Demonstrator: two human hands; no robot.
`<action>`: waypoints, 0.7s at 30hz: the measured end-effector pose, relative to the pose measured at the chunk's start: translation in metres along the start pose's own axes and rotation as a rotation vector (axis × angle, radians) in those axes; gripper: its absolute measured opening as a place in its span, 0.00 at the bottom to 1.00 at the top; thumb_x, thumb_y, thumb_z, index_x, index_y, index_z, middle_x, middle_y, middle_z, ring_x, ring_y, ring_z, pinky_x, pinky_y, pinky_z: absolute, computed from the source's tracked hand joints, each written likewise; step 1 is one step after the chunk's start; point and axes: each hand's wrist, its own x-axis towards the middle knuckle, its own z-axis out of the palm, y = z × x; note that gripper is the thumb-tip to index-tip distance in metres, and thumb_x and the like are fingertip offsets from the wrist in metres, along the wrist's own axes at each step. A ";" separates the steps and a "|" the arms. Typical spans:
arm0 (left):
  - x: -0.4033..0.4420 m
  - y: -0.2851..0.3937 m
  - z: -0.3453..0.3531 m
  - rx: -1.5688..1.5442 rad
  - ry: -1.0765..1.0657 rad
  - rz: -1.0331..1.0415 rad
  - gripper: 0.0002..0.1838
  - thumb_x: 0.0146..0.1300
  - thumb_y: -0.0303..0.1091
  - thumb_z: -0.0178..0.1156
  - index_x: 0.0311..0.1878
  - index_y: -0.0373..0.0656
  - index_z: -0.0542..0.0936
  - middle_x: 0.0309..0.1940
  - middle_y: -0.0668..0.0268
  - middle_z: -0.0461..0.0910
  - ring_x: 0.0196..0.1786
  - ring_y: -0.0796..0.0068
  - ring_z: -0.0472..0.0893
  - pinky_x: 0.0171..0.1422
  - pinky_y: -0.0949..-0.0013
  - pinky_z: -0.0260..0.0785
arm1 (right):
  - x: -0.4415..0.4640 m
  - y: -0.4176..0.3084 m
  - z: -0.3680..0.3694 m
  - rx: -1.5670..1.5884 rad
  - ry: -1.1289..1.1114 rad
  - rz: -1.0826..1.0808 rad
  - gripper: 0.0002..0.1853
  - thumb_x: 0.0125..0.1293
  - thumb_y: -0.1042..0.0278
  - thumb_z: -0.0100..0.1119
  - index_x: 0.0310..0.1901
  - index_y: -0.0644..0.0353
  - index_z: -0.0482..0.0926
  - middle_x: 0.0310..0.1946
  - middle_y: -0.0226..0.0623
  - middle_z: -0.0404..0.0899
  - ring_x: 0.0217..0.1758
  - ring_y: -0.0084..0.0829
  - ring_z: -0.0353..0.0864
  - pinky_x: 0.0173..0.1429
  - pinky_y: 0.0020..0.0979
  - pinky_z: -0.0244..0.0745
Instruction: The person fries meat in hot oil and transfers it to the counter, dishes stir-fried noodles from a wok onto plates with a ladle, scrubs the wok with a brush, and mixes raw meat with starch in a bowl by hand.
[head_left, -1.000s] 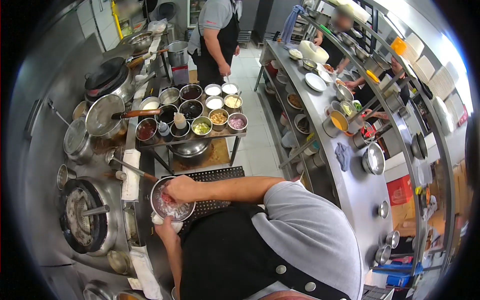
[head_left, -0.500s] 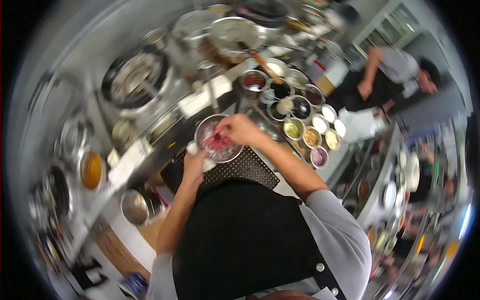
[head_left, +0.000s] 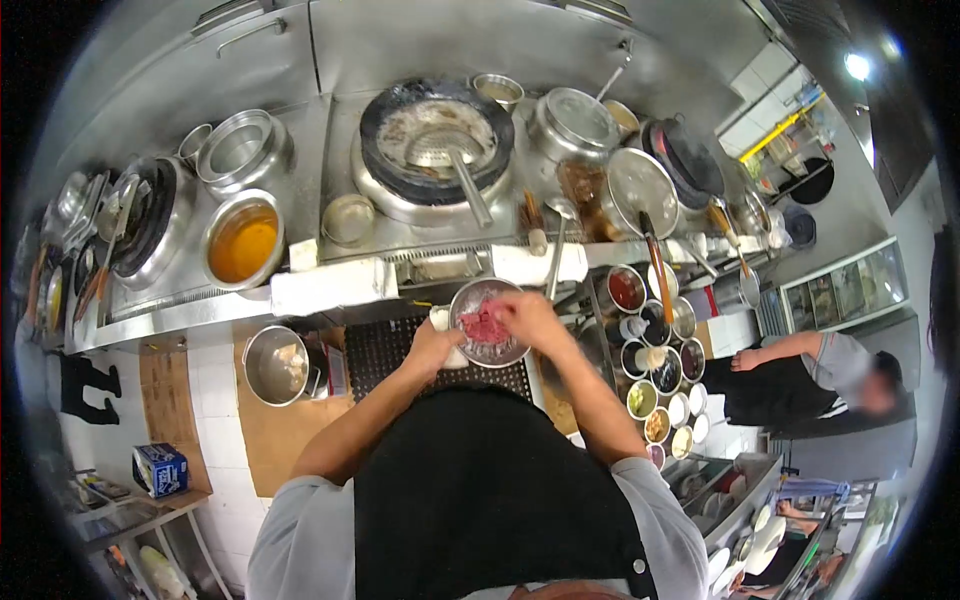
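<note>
A metal bowl with red meat and some clear or whitish pieces is in front of my body, just off the stove's front edge. My left hand grips the bowl's left rim with a white cloth against it. Inside the bowl, my right hand has its fingers closed on the red meat; the fingertips are partly hidden. Beyond the bowl, a ladle and folded white towels lie along the stove edge.
A wok holding a strainer sits on the stove. At left are a pot of orange liquid and a lower pot. Sauce and ingredient containers stand at right. A co-worker stands beyond them.
My view and body have turned left to face the stove. Both hands have stayed at the bowl. The co-worker and sauce containers now appear farther right and lower.
</note>
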 end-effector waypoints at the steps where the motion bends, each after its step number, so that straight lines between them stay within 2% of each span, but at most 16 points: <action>1: 0.005 0.001 -0.013 0.015 -0.004 0.004 0.24 0.54 0.19 0.65 0.58 0.32 0.80 0.46 0.58 0.86 0.46 0.65 0.86 0.52 0.61 0.81 | 0.006 0.000 0.011 -0.035 0.012 -0.042 0.11 0.66 0.71 0.66 0.49 0.60 0.90 0.41 0.50 0.89 0.44 0.46 0.89 0.52 0.40 0.83; 2: 0.007 0.020 -0.018 0.026 -0.005 0.010 0.24 0.54 0.19 0.65 0.57 0.31 0.80 0.46 0.58 0.86 0.46 0.65 0.86 0.51 0.61 0.80 | 0.015 -0.012 0.012 -0.071 0.021 -0.088 0.11 0.66 0.70 0.66 0.48 0.60 0.90 0.41 0.50 0.89 0.44 0.48 0.89 0.52 0.41 0.82; 3: 0.002 0.037 -0.024 0.114 0.021 0.051 0.24 0.55 0.20 0.65 0.57 0.31 0.80 0.45 0.59 0.86 0.44 0.66 0.86 0.51 0.61 0.80 | 0.024 -0.024 0.010 0.147 -0.005 0.037 0.10 0.66 0.71 0.65 0.45 0.60 0.90 0.41 0.50 0.89 0.44 0.51 0.88 0.51 0.43 0.82; 6: 0.035 0.026 -0.062 0.037 0.026 0.001 0.25 0.54 0.22 0.65 0.59 0.34 0.81 0.47 0.59 0.86 0.46 0.65 0.87 0.50 0.60 0.81 | 0.062 -0.027 0.020 -0.021 -0.046 0.002 0.11 0.65 0.70 0.65 0.46 0.60 0.90 0.39 0.49 0.89 0.42 0.50 0.88 0.50 0.42 0.82; 7: 0.035 0.042 -0.065 -0.024 0.010 -0.063 0.26 0.55 0.21 0.65 0.60 0.33 0.80 0.48 0.57 0.86 0.46 0.64 0.87 0.51 0.60 0.81 | 0.074 -0.021 0.024 -0.088 -0.093 -0.058 0.10 0.66 0.70 0.67 0.47 0.60 0.91 0.36 0.45 0.89 0.40 0.38 0.89 0.48 0.39 0.82; 8: 0.037 0.058 -0.068 -0.027 0.012 -0.059 0.26 0.55 0.21 0.65 0.60 0.33 0.80 0.48 0.57 0.86 0.46 0.64 0.87 0.51 0.60 0.81 | 0.090 -0.028 0.016 -0.091 -0.095 -0.062 0.10 0.66 0.70 0.67 0.47 0.60 0.91 0.36 0.45 0.89 0.40 0.38 0.89 0.48 0.39 0.82; 10: 0.045 0.076 -0.073 -0.048 0.139 0.025 0.26 0.56 0.20 0.64 0.62 0.31 0.78 0.48 0.57 0.86 0.46 0.65 0.86 0.52 0.62 0.81 | 0.127 -0.040 -0.010 0.200 -0.130 0.060 0.09 0.71 0.66 0.66 0.47 0.55 0.91 0.40 0.43 0.90 0.40 0.34 0.90 0.49 0.36 0.83; 11: 0.053 0.074 -0.083 -0.114 0.140 0.028 0.28 0.57 0.20 0.63 0.64 0.32 0.77 0.49 0.57 0.85 0.47 0.66 0.86 0.53 0.62 0.81 | 0.150 -0.041 -0.026 0.366 -0.143 0.150 0.08 0.73 0.67 0.66 0.48 0.58 0.90 0.40 0.40 0.91 0.37 0.23 0.88 0.46 0.31 0.83; 12: 0.060 0.080 -0.089 -0.128 0.158 0.023 0.28 0.57 0.20 0.63 0.64 0.32 0.77 0.49 0.57 0.85 0.47 0.66 0.86 0.53 0.62 0.81 | 0.177 -0.035 -0.048 0.435 -0.125 0.014 0.10 0.75 0.66 0.65 0.50 0.60 0.90 0.41 0.38 0.92 0.36 0.21 0.88 0.45 0.30 0.83; 14: 0.062 0.096 -0.100 -0.187 0.258 -0.020 0.29 0.57 0.19 0.63 0.65 0.32 0.76 0.50 0.57 0.85 0.50 0.65 0.85 0.56 0.63 0.81 | 0.229 -0.047 -0.088 0.685 -0.026 0.063 0.12 0.77 0.68 0.63 0.53 0.67 0.87 0.46 0.39 0.91 0.39 0.27 0.90 0.45 0.30 0.86; 15: 0.067 0.097 -0.109 -0.178 0.287 0.019 0.30 0.56 0.19 0.63 0.66 0.32 0.76 0.51 0.57 0.85 0.51 0.65 0.85 0.57 0.63 0.80 | 0.265 -0.035 -0.108 0.601 -0.024 0.077 0.11 0.77 0.70 0.63 0.51 0.70 0.86 0.52 0.43 0.90 0.39 0.28 0.90 0.44 0.30 0.86; 16: 0.071 0.099 -0.116 -0.174 0.310 0.032 0.30 0.56 0.19 0.63 0.66 0.32 0.76 0.51 0.57 0.85 0.51 0.65 0.85 0.57 0.63 0.80 | 0.305 -0.018 -0.115 0.709 0.024 -0.007 0.10 0.76 0.70 0.64 0.48 0.71 0.85 0.54 0.44 0.90 0.39 0.27 0.90 0.42 0.30 0.86; 17: 0.075 0.100 -0.123 -0.179 0.371 0.085 0.30 0.56 0.19 0.62 0.66 0.31 0.76 0.51 0.56 0.85 0.51 0.65 0.85 0.56 0.64 0.80 | 0.336 -0.023 -0.133 0.566 0.047 0.053 0.10 0.76 0.70 0.64 0.44 0.70 0.85 0.52 0.44 0.90 0.37 0.27 0.89 0.39 0.31 0.86; 18: 0.076 0.096 -0.133 -0.187 0.434 0.130 0.30 0.56 0.18 0.62 0.66 0.31 0.76 0.51 0.56 0.85 0.50 0.64 0.85 0.56 0.64 0.80 | 0.379 0.002 -0.132 0.490 0.066 -0.021 0.11 0.76 0.68 0.64 0.42 0.70 0.86 0.48 0.43 0.91 0.36 0.26 0.88 0.36 0.29 0.83; 19: 0.084 0.073 -0.153 -0.218 0.511 0.125 0.30 0.55 0.18 0.61 0.65 0.29 0.76 0.51 0.56 0.85 0.51 0.64 0.85 0.58 0.64 0.80 | 0.414 0.012 -0.134 0.267 0.049 0.028 0.10 0.72 0.66 0.67 0.42 0.66 0.87 0.44 0.44 0.91 0.35 0.27 0.88 0.39 0.33 0.83; 21: 0.068 0.113 -0.137 -0.223 0.581 0.092 0.30 0.55 0.18 0.61 0.65 0.29 0.76 0.52 0.56 0.85 0.52 0.64 0.85 0.58 0.64 0.80 | 0.506 0.098 -0.091 0.016 0.036 -0.111 0.10 0.70 0.65 0.68 0.44 0.62 0.88 0.42 0.45 0.91 0.37 0.32 0.89 0.44 0.35 0.83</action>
